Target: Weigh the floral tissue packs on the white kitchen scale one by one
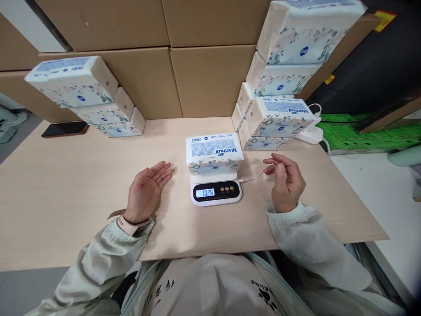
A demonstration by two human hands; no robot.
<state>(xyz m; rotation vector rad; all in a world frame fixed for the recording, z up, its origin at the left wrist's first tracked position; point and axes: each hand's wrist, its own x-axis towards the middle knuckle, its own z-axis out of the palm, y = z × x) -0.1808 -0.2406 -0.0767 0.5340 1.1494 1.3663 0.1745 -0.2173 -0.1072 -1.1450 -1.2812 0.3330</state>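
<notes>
A white and blue tissue pack (215, 153) rests on top of a small white digital scale (217, 201), whose lit display reads 102.8. To the left of the scale, my left hand (146, 191) is palm up with its fingers stretched out and nothing in it. My right hand (287, 182) is raised to the right of the scale, fingers loosely curled and apart, holding nothing. A thin white cable (253, 178) runs from the scale's right side towards my right fingertips; I see no grip on it.
Tissue packs (95, 94) are stacked at the back left, beside a dark phone (65, 128). A taller stack of packs (279, 116) stands at the back right. Cardboard boxes (210, 81) line the wooden table's (82, 197) rear. Green crates (368, 131) lie further right.
</notes>
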